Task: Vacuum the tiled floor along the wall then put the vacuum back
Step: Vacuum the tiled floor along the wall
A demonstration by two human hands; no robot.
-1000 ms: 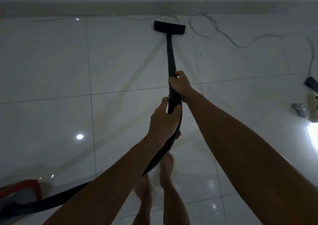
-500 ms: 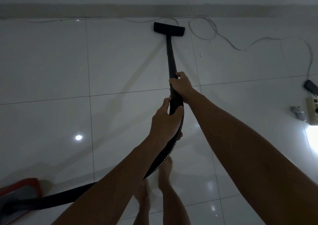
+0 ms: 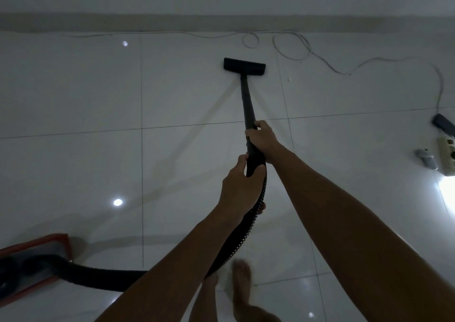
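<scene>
A black vacuum wand [image 3: 246,102] runs from my hands to its flat floor head [image 3: 244,64], which lies on the white tiles a short way off the wall's skirting [image 3: 147,22]. My right hand [image 3: 263,138] grips the wand higher up, and my left hand [image 3: 240,186] grips its lower end where the ribbed hose [image 3: 236,245] joins. The hose curves down and left to the red and black vacuum body [image 3: 32,262] at the lower left.
A thin white cable [image 3: 293,48] loops on the floor along the wall to the right. A power strip [image 3: 446,155], a dark adapter [image 3: 443,123] and a small grey object [image 3: 426,158] lie at the right edge. My bare feet [image 3: 242,280] stand below the hose.
The floor head has drawn back from the wall toward me. The vacuum body shows more at the lower left, and my feet have shifted.
</scene>
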